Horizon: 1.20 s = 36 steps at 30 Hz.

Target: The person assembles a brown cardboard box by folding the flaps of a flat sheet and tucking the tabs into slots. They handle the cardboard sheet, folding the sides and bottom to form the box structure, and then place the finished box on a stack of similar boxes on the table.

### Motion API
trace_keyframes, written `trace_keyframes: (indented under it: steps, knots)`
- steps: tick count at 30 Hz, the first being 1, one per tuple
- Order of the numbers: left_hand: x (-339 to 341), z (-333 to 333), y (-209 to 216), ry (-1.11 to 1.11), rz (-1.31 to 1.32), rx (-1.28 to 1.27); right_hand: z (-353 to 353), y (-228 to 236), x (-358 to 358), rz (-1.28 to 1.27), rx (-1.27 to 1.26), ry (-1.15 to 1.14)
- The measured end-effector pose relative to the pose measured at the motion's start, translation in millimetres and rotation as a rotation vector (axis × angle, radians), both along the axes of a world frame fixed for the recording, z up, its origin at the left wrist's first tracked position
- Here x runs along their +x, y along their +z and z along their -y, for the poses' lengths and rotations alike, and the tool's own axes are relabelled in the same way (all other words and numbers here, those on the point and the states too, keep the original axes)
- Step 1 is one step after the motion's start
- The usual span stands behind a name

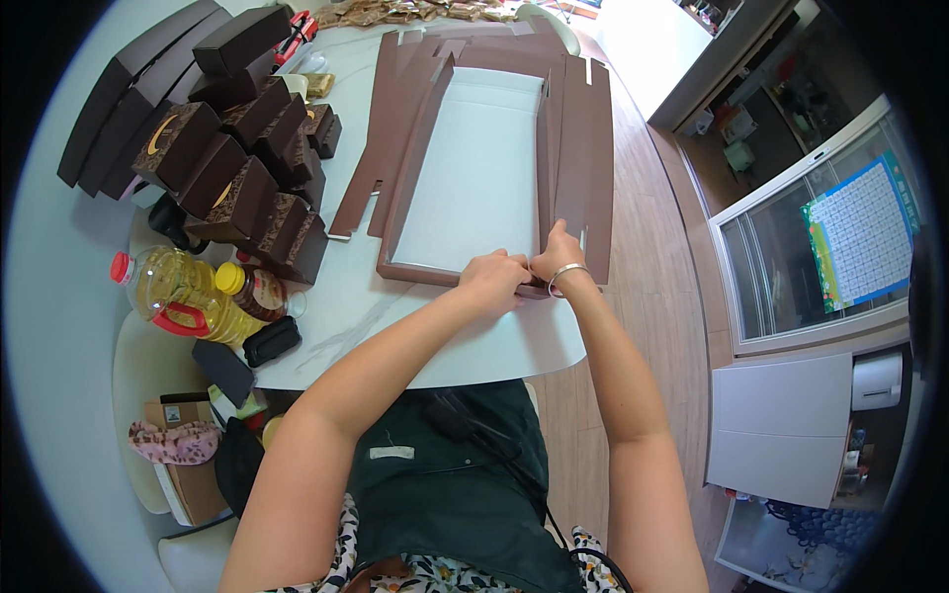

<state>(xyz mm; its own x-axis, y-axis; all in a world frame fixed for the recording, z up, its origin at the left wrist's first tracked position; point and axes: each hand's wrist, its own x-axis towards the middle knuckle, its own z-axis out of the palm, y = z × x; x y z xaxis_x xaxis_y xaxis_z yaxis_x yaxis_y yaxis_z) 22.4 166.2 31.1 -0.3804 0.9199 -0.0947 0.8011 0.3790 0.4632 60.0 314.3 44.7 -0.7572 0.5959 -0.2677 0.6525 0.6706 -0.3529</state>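
A long, shallow brown cardboard box with a white inside lies on the table, its walls raised. At its near right corner my two hands meet. My left hand is closed on the near wall, its fingers bent over the edge. Right beside it my right hand, with a bangle at the wrist, is closed round the corner where the right wall joins. The fingertips at the corner are partly hidden. Beneath the box, flat brown cardboard blanks with slots and flaps stick out on both sides and at the far end.
Stacked dark boxes stand at the left, with an oil bottle, a yellow-capped bottle and a black case nearer. Small golden packets lie at the far end. The white table's rounded edge is close to me.
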Motion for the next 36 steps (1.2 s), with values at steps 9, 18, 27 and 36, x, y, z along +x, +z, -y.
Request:
trace_keyframes:
  steps: [9, 18, 27, 36]
  knots:
    - [-18.0, -7.2, 0.0, -0.178, 0.060, -0.064, -4.0, -1.6, -0.2, -0.005, -0.059, 0.013]
    - [-28.5, -4.9, -1.1, -0.198, 0.341, -0.122, -8.8, -11.6, -1.1, -0.050, -0.061, 0.032]
    - [-32.7, -4.3, 15.5, -0.381, 0.001, -0.198, -7.1, -4.5, 0.8, -0.066, -0.112, 0.025]
    - [-41.3, -6.9, -13.2, -0.354, 0.397, 0.072, -14.3, -12.6, 1.7, -0.080, -0.107, 0.042]
